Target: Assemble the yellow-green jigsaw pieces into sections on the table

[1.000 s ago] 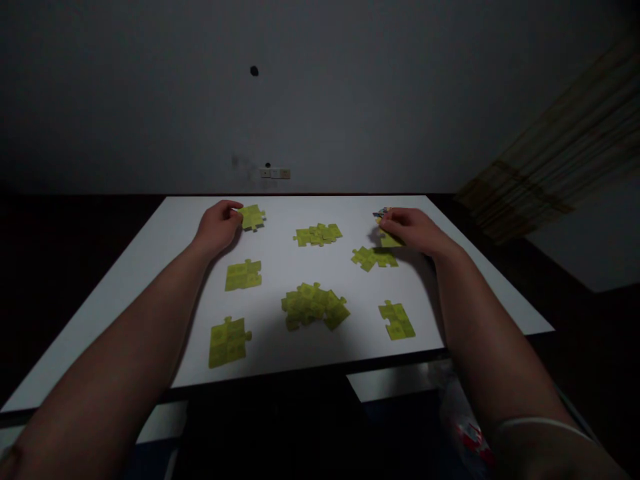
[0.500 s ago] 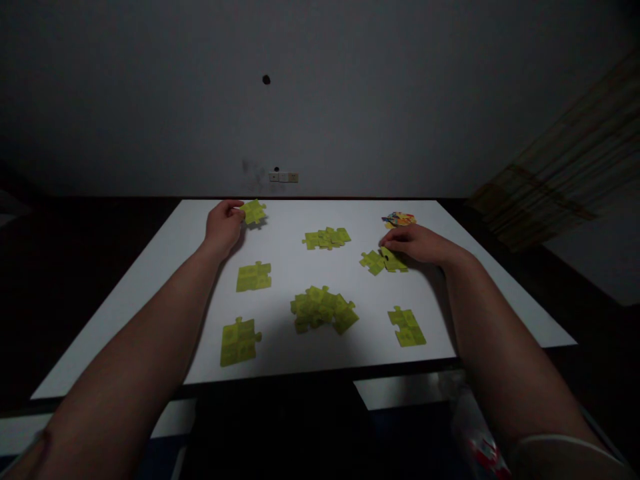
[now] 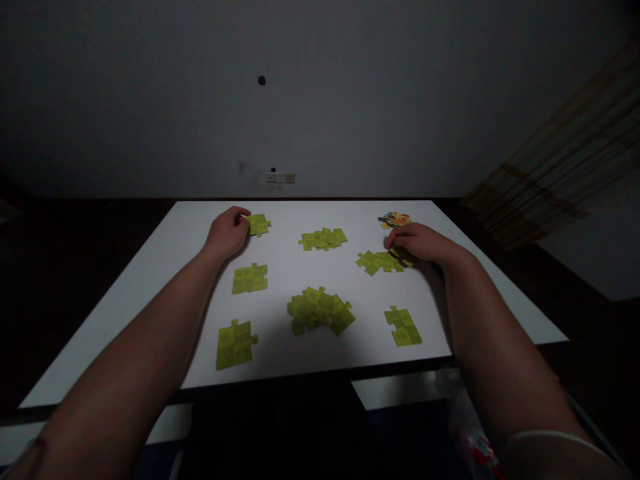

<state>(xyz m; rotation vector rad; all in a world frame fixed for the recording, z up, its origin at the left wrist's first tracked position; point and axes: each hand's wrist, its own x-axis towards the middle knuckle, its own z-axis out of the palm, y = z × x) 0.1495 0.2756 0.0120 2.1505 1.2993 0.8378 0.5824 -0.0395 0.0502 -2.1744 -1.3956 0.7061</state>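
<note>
Head view: a white counter [image 3: 290,267] carries yellow-green, flat jigsaw pieces, apparently cardboard, some single and some heaped.
Left hand: the left hand [image 3: 229,233] has its fingers closed on the left edge of a yellow-green, knobbed far-left piece [image 3: 259,225]; whether that piece is lifted cannot be told.
Right hand: the right hand [image 3: 419,241] is bent over a shaded, dull-green piece [image 3: 404,256], its fingers seemingly grasping it; the grip is partly hidden.
Singles: a yellow-green, squarish mid-left piece [image 3: 250,279], a near-left piece [image 3: 235,345] of like colour with knobs on top and right, and a notched, yellow-green near-right piece [image 3: 404,327] lie apart.
Heaps: a large, yellow-green overlapping heap [image 3: 317,310] lies near the middle; a smaller yellow-green far cluster [image 3: 325,239] lies beyond it; a low yellow-green right cluster [image 3: 377,261] lies just beside the shaded piece.
Coloured pile: a small red, yellow and blue pile [image 3: 396,219] lies beyond the right hand, its separate shapes too small to tell.
Done: judging by the layout, several pieces are set out singly, towards the left and at near right.
Left over: most others overlap in heaps; no finished joined block shows.
Behind: a pale, rectangular wall socket strip [image 3: 280,178].
</note>
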